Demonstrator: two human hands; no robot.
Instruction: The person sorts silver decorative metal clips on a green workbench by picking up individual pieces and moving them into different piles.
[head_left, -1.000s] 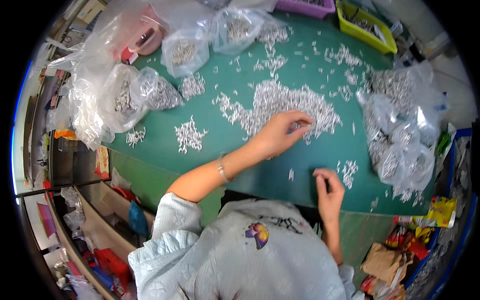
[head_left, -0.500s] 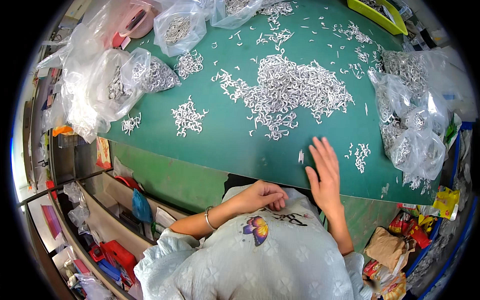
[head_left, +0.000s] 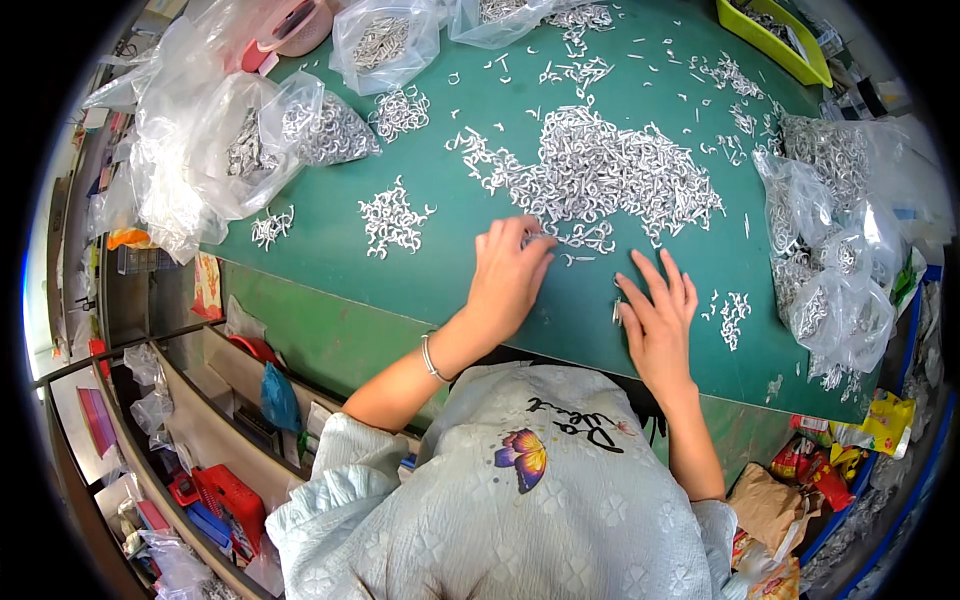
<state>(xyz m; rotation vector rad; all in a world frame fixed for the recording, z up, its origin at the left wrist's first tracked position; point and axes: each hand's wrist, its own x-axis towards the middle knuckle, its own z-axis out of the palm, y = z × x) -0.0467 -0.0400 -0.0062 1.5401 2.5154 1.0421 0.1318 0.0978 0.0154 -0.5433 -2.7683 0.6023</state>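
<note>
Green table [head_left: 310, 235]: plastic bags [head_left: 325, 130] flank the silver pieces [head_left: 610, 170]. Left hand [head_left: 505, 275]: curled, grip cannot be determined. Right hand [head_left: 660, 325]: spread.

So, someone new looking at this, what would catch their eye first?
Probably the big heap of small silvery pieces in the middle of the green table, with the left hand at its near left edge and the right hand apart to the right. Next, the bright butterfly on the pale top at lower centre, and the yellow-green basket at upper right.
</note>
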